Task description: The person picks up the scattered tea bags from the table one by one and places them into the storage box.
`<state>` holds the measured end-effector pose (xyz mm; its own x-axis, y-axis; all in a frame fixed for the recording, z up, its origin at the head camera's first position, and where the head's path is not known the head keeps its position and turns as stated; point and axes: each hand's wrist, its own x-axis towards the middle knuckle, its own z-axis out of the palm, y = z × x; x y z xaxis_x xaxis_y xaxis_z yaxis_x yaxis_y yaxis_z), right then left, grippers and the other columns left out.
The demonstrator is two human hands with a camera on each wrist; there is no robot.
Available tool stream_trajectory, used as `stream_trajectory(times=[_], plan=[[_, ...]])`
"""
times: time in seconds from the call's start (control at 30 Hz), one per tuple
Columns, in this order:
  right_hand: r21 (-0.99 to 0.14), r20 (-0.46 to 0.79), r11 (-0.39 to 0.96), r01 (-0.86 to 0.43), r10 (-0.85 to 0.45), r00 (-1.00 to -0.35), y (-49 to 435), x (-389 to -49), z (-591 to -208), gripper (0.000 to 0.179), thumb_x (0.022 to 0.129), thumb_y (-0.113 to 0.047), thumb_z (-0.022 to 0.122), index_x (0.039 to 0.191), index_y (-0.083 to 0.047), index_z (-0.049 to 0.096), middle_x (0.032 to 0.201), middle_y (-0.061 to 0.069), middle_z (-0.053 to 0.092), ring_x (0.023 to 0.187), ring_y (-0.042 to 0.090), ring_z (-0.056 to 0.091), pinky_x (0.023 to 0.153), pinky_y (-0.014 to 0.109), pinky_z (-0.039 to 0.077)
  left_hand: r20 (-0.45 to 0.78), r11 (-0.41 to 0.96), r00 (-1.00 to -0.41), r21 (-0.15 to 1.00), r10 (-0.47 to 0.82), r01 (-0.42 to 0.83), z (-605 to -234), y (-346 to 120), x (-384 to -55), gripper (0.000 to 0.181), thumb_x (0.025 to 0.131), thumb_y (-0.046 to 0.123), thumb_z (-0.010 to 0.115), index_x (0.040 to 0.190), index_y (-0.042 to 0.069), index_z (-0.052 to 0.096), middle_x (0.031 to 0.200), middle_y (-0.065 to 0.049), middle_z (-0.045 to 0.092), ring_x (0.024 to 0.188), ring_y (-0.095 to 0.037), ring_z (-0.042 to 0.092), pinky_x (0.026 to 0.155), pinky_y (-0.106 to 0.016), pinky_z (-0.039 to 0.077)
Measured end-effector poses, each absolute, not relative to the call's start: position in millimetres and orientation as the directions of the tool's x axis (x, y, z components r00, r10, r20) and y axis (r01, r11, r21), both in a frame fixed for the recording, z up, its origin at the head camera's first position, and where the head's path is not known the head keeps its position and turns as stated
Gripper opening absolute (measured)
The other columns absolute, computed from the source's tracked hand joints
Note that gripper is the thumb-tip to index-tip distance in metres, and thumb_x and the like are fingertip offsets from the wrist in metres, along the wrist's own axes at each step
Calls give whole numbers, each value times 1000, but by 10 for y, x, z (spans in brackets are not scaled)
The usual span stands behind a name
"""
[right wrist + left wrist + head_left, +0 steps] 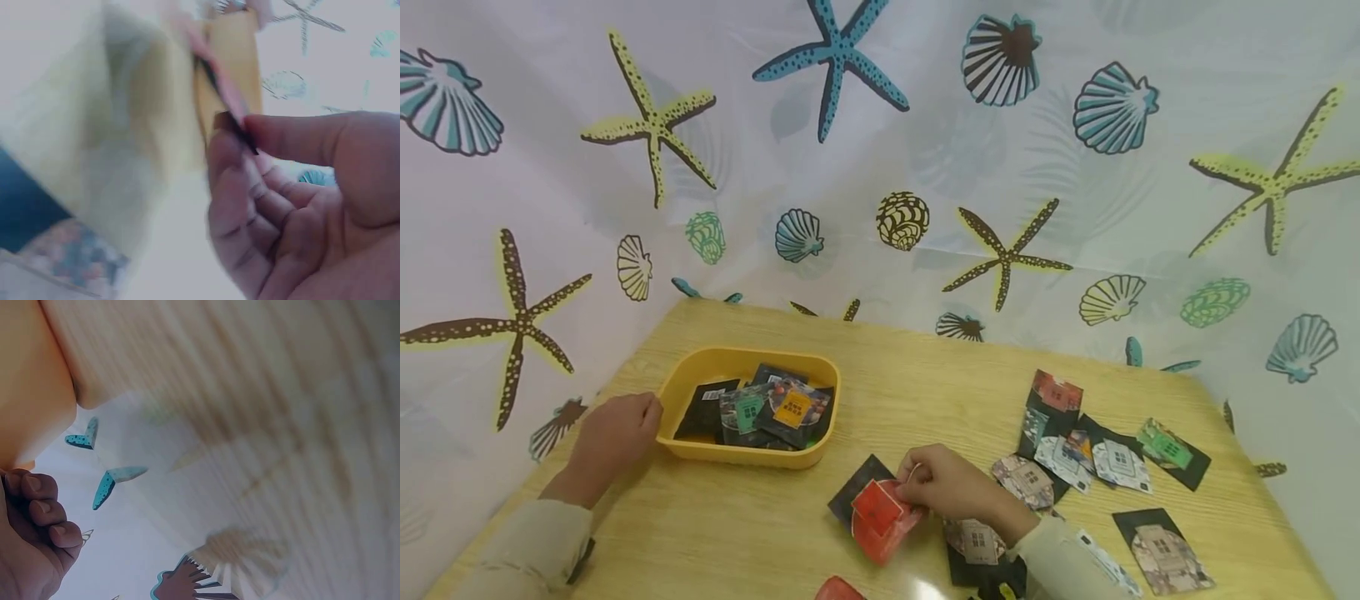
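Observation:
My left hand (621, 429) grips the left end of a yellow plastic basket (737, 452), its fingers curled at the rim. In the left wrist view the curled fingers (49, 512) sit right by the basket wall (34, 394). Several flat packets lie in the basket, among them one with an orange label (793, 408) and one with a green label (747, 412). To the right of the basket, my right hand (951, 487) pinches a black and red packet (874, 518) by its edge between thumb and fingers. The right wrist view shows this packet (219, 81) edge-on and blurred.
Several more packets are spread over the right of the wooden table (715, 533), including a green-labelled one (1172, 452) and a beige-labelled one (1161, 550). A red item (838, 589) shows at the bottom edge. A shell-and-starfish curtain (865, 167) hangs around the table.

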<state>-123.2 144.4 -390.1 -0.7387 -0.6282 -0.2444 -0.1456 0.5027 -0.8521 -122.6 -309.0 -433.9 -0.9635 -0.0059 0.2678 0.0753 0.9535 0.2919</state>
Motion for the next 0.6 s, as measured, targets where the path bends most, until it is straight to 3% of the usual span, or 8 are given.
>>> stream_trajectory(times=[0.27, 0.4, 0.6], plan=[[-945, -163, 326, -30, -548, -820, 1413, -1505, -3730, 32, 99, -9, 58, 125, 9, 54, 87, 8, 74, 70, 11, 68, 66, 32, 59, 272, 952, -962, 298, -18, 67, -4349, -3092, -1225, 42, 104, 18, 33, 63, 13, 41, 56, -1, 38, 52, -15, 32, 52, -29, 27], [-960, -160, 281, 13, -507, -847, 1211, -1611, -3703, 37, 97, -4, 58, 131, 10, 52, 87, 10, 75, 71, 9, 70, 74, 37, 61, 257, 948, -966, 312, -23, 60, -4350, -3090, -1227, 41, 103, 17, 33, 63, 13, 41, 57, -1, 38, 53, -16, 33, 52, -29, 28], [-965, -172, 259, 41, -507, -845, 724, -1741, -3698, 38, 95, 1, 59, 132, 10, 53, 99, 22, 74, 66, 7, 69, 75, 36, 61, 292, 946, -956, 315, -17, 79, -4353, -3085, -1228, 43, 104, 17, 34, 62, 13, 41, 56, -1, 37, 51, -15, 32, 52, -29, 28]])
